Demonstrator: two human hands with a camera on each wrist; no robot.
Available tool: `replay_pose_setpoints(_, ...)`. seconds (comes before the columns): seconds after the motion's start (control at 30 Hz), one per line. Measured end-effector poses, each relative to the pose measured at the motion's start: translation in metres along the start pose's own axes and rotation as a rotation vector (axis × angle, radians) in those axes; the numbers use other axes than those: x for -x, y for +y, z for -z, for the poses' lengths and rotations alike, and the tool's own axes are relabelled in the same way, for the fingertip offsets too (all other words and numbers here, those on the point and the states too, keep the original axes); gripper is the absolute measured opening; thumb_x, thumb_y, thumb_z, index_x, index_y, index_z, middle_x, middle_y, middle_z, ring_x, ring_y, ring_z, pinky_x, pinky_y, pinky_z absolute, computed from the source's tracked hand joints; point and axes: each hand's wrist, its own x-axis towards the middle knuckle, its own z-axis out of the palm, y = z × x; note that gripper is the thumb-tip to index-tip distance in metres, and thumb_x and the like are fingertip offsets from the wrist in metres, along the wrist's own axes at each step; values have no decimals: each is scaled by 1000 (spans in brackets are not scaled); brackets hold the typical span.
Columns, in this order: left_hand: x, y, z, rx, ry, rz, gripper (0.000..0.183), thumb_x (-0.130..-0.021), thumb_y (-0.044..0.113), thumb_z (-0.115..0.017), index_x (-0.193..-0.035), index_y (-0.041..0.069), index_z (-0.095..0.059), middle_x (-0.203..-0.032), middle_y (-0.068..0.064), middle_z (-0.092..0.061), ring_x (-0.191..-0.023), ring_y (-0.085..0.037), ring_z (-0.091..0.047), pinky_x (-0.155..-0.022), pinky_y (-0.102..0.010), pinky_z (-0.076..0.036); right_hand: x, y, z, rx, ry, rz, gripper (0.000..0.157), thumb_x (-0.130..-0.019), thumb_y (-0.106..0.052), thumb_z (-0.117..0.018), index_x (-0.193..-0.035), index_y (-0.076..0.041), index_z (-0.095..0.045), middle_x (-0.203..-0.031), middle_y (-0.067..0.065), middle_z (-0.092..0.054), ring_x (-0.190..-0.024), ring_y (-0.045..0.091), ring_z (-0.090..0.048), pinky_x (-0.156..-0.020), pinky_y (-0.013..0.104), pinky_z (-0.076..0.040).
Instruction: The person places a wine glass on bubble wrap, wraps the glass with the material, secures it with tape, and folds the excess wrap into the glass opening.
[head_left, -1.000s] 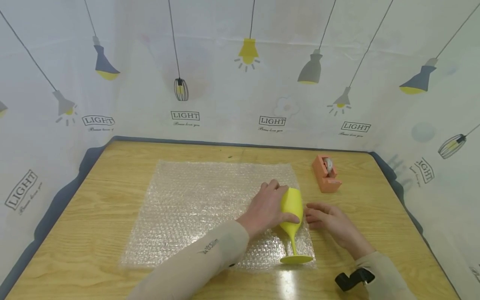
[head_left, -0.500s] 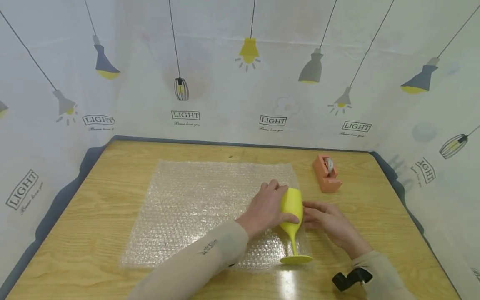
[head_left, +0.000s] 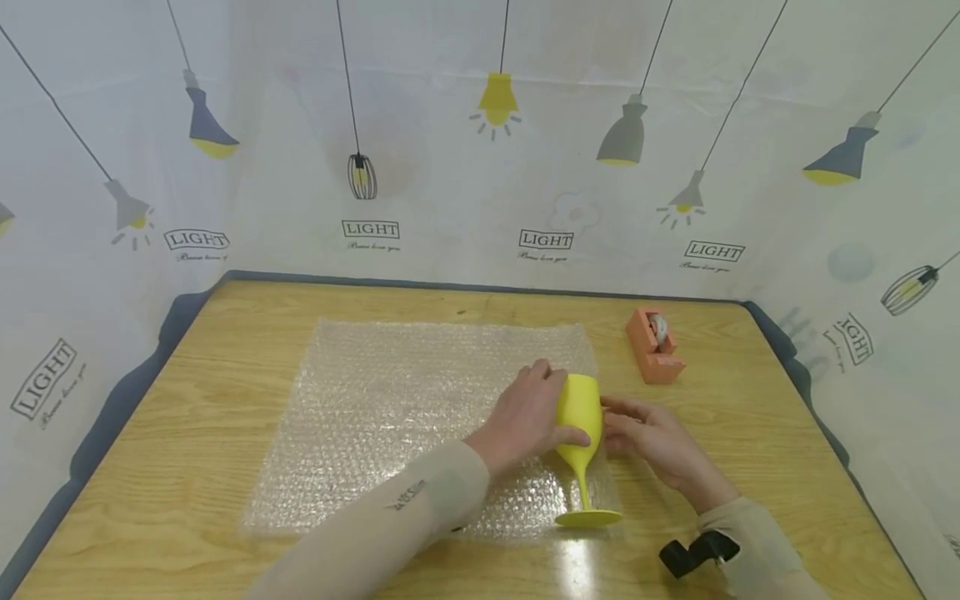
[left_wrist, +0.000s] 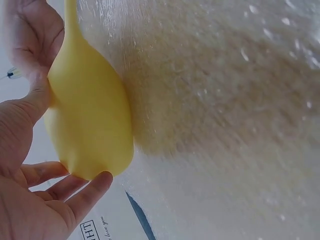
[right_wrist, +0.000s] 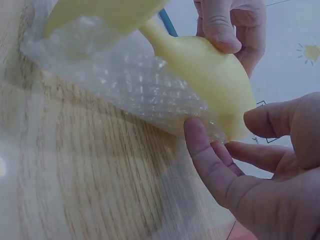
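A yellow wine glass [head_left: 580, 408] lies on its side along the right edge of a bubble wrap sheet [head_left: 390, 392], its foot pointing toward me. My left hand [head_left: 521, 417] grips the bowl, thumb on the near side and fingers around the rim end, as the left wrist view shows. From the right, my right hand [head_left: 660, 442] reaches in beside the bowl. In the right wrist view its fingertips [right_wrist: 196, 131] touch the underside of the wrap's edge, which is raised against the glass. The right thumb is extended close to the bowl.
An orange tape dispenser [head_left: 655, 350] with a roll of tape stands at the back right of the wooden table [head_left: 172, 400]. A printed cloth backdrop [head_left: 450, 192] rises along the table's back and sides. A black wrist camera [head_left: 697, 554] sits on the right sleeve.
My right hand has moved left until its fingers reach the wrap's edge beside the bowl. The left hand keeps its grip on the wine glass, which has shifted very slightly left in view.
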Motion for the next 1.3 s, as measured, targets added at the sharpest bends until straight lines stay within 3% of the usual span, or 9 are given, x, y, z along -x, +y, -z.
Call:
replay_pose_setpoints(0.37,5,-9,7,59,-39,28,88,-77,54,-87,-140,3,-55,-118,-8,-60,-92,-17,-61,-82,-29,-58,-2,1,-2,72,13,85,59,-99,-4,-64,-150,13,-40,-132,30,-53,-96,16,-69,-86,35,-62)
replay_pose_setpoints(0.67,11,-16,11,90,-64,59,87,-77,51,-88,-140,1,-54,-122,-11,-61,-94,-22,-64,-83,-34,-60,-4,-1,-2,90,-16,123,56,-98,0,-65,-149,12,-44,-132,30,-56,-102,14,-69,-89,39,-62)
replay_pose_setpoints(0.93,15,-24,15,102,-88,71,89,-77,51,-87,-142,0,-53,-122,-9,-63,-100,-20,-63,-89,-33,-58,-6,-5,-5,274,34,187,60,-90,-13,-80,-143,4,-57,-124,19,-67,-107,26,-68,-85,24,-57)
replay_pose_setpoints(1.1,19,-31,16,151,-100,79,88,-77,48,-88,-142,0,-53,-126,-10,-64,-105,-22,-64,-93,-35,-58,-9,-5,-12,378,82,286,54,-89,-12,-82,-137,5,-63,-115,15,-70,-102,25,-69,-86,25,-58)
replay_pose_setpoints(1.3,22,-38,19,180,-99,95,82,-76,47,-89,-136,2,-57,-115,-6,-65,-95,-18,-62,-84,-32,-58,-13,-9,-21,408,119,354,49,-88,-5,-81,-132,8,-65,-110,16,-68,-97,26,-69,-87,34,-61)
